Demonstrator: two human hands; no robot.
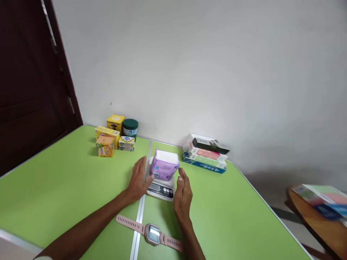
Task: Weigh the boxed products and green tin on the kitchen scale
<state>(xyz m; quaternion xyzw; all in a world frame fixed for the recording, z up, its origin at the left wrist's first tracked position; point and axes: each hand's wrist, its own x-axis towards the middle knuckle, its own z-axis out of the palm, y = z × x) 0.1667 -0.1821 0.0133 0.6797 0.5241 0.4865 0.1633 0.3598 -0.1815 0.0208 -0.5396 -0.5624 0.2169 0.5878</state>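
A purple and white soft pack, perhaps tissues, sits on a white kitchen scale with a small display and round buttons at its front. My left hand is at the left side of the scale, fingers stretched out, its thumb close to the pack's lower corner; whether it touches I cannot tell. On the other side, my right hand stands on edge with its fingers extended, just right of the pack and scale. Neither hand is wrapped round anything. Nearer to me lies a pink-strapped smartwatch, laid out flat.
Yellow boxes, a small carton and a green-lidded jar are grouped at the back left of the green table. Stacked flat boxes lie at the back right. More boxes rest on a wooden surface beyond the right edge.
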